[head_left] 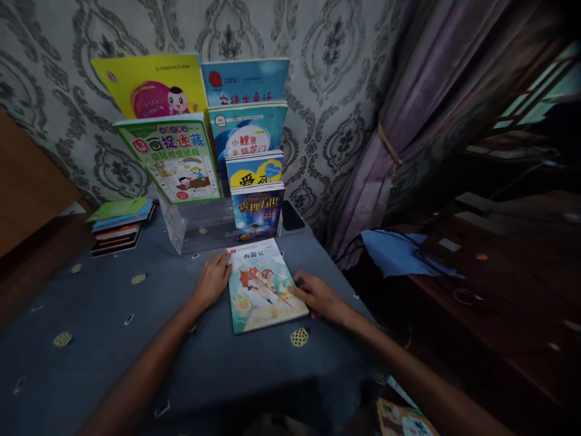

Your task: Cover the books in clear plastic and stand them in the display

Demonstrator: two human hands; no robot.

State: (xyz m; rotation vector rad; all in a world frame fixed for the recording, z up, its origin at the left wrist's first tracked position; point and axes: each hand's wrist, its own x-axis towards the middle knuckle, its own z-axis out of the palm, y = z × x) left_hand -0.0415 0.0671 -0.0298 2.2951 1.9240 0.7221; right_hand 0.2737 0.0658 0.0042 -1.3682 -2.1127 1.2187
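Note:
A thin paperback book [261,290] with a pale teal cover and a figure with a red cape and long staff rests on the table in front of the stand. Along its upper left edge are the fingers of my left hand [213,277], closed against it. My right hand [318,297] grips the lower right edge, thumb on the cover and the other fingers partly hidden at the side. Just behind the book rises a clear acrylic stand [200,233]. A dark blue book [258,212] stands in its front right slot, and a green picture book [175,160] leans on its left.
Further back in the stand are a yellow book [149,85] and several blue ones. A pile of books [120,227] lies at the table's left. Behind the stand's right side is a dark phone [292,215]. Another book [403,418] shows at the bottom right. A purple curtain [385,133] hangs right.

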